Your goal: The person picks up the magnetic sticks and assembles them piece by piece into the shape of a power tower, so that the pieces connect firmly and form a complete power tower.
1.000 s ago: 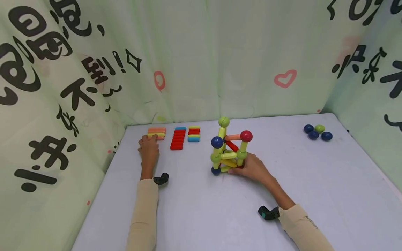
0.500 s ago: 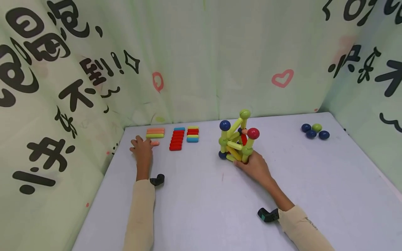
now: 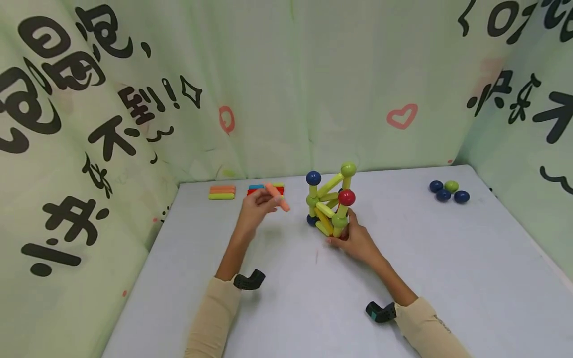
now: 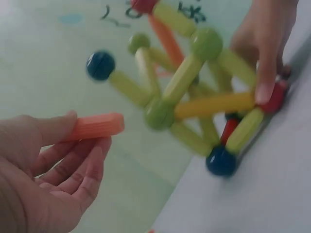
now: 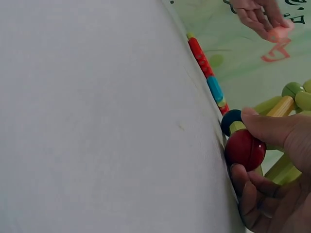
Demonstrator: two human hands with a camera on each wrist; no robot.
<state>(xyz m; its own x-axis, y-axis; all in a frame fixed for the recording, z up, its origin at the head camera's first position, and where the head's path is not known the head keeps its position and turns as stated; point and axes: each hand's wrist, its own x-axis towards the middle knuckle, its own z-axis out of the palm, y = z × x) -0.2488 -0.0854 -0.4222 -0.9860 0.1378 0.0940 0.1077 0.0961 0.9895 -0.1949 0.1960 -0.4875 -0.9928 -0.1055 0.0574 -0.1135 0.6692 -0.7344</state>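
Between thumb and fingers, my left hand (image 3: 257, 211) pinches an orange rod (image 4: 99, 126), raised above the table to the left of a ball-and-rod structure (image 3: 326, 209). The structure stands upright, built of green and yellow rods with green, blue and red balls. My right hand (image 3: 358, 238) grips its lower near corner; in the right wrist view the thumb and fingers close around a red ball (image 5: 245, 149) at its base. A gap separates the orange rod from the structure's nearest blue ball (image 4: 100, 65). Part of the structure's far side is hidden.
Orange and green rods (image 3: 222, 192) lie at the back left. Red, blue and yellow rods (image 3: 256, 188) beside them are partly hidden by my left hand. Several loose balls (image 3: 443, 195) sit at the back right. A printed curtain (image 3: 349, 99) borders the table.
My left hand has picked an orange rod from the left row and carried it right, towards the structure. The structure, held in my right hand, has shifted and turned.
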